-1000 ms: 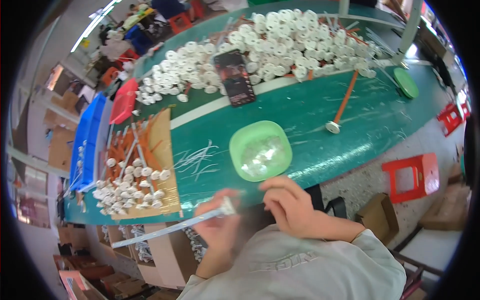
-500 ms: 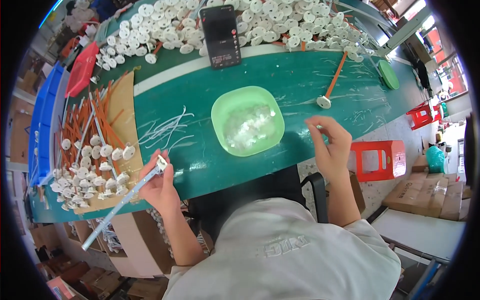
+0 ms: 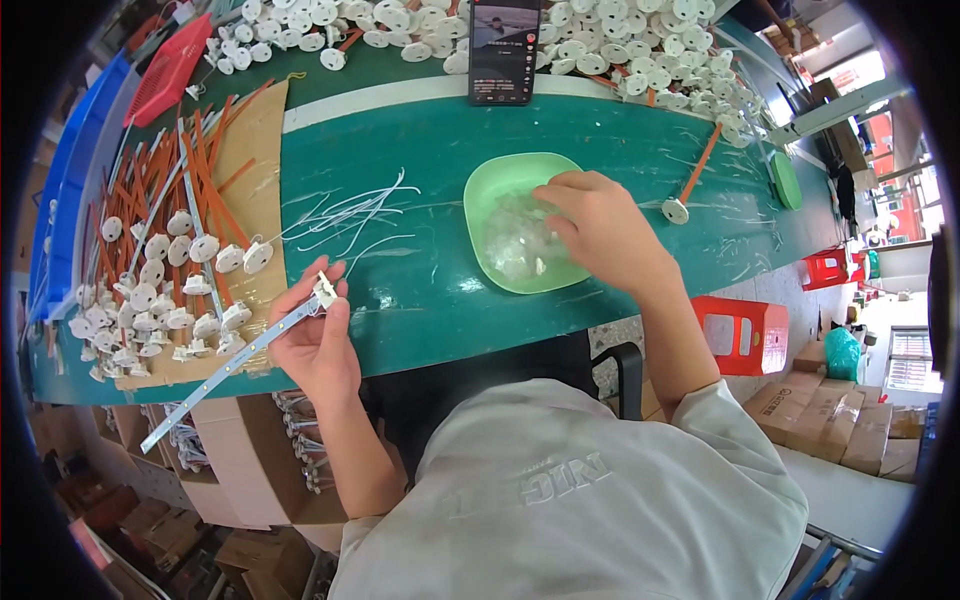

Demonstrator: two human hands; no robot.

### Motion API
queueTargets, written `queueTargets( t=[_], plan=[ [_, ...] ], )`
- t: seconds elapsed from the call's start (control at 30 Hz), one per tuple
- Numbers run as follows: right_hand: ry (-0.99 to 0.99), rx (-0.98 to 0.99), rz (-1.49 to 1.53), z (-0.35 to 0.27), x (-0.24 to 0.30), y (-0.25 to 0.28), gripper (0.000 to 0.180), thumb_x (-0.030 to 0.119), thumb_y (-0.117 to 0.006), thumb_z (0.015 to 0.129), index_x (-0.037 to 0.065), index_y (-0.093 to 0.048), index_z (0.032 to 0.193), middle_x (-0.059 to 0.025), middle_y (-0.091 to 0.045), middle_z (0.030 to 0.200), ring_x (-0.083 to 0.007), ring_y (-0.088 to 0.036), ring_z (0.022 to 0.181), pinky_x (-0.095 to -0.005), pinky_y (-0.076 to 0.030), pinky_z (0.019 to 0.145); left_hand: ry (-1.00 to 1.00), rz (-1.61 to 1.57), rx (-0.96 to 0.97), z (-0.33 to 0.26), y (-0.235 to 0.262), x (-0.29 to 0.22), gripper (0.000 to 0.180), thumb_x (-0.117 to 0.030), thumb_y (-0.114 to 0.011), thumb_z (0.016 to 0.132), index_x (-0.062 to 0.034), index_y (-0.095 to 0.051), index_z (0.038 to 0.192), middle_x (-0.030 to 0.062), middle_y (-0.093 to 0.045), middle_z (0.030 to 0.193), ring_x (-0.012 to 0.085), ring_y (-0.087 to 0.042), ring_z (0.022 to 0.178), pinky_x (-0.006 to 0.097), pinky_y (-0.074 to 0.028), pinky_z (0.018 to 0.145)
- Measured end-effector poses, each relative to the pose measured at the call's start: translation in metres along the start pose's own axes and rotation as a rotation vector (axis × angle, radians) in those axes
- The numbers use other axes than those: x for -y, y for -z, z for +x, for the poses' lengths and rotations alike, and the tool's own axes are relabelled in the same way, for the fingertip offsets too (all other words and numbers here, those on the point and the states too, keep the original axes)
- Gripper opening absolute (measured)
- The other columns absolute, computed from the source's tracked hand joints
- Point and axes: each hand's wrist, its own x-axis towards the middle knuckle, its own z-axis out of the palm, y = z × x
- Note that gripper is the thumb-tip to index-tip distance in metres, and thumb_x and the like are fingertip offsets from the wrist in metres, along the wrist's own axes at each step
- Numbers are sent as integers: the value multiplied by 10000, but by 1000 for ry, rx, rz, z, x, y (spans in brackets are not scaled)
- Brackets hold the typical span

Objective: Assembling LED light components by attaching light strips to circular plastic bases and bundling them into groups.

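My left hand [image 3: 315,335] grips a long thin white strip [image 3: 225,370] near its upper end, which carries a small white fitting [image 3: 325,291]; the strip slants down to the left past the table's front edge. My right hand [image 3: 600,225] reaches into a light green bowl [image 3: 490,195] of small clear plastic pieces [image 3: 515,245], fingers curled down among them. Whether it has picked any up is hidden. Thin white wires [image 3: 350,215] lie loose on the green table [image 3: 420,140] between the two hands.
A cardboard sheet [image 3: 265,140] at the left carries orange-and-white strips and round white caps [image 3: 165,290]. More white caps [image 3: 620,40] are heaped at the back around a dark phone [image 3: 503,50]. Blue and red trays [image 3: 165,75] lie far left. An orange rod [image 3: 690,180] lies right of the bowl.
My right hand has moved left from the open table into the green bowl. My left hand has lifted the strip a little higher over the table edge.
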Motion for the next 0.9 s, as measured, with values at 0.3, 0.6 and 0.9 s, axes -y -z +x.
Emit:
queueTargets(
  t=[0.3, 0.6, 0.9],
  plan=[
    [-195, 95, 162, -8, 2, 11, 112, 22, -741, 745, -8, -729, 853, -117, -708, 750, -243, -681, 649, -310, -540, 625, 10, -9, 34, 1, -1, 2, 352, 87, -692, 822, 25, -568, 1146, 279, -570, 1270, 323, -641, 1112, 363, -546, 939],
    [-444, 143, 524, -4, -3, 14, 149, 61, -804, 765, -49, -736, 839, -69, -692, 679, -92, -636, 563, -228, -506, 521, 15, 37, 37, 0, 0, 2, 331, 100, -662, 839, 20, -572, 1147, 271, -576, 1268, 318, -636, 1119, 370, -567, 912],
    [-638, 199, 976, -4, -13, 23, 203, 96, -717, 882, -41, -702, 1031, -89, -722, 837, -119, -694, 708, -222, -571, 656, -36, 21, 51, -4, 0, 4, 338, 104, -661, 841, 48, -568, 1162, 284, -576, 1269, 334, -636, 1124, 377, -575, 898]
  ],
)
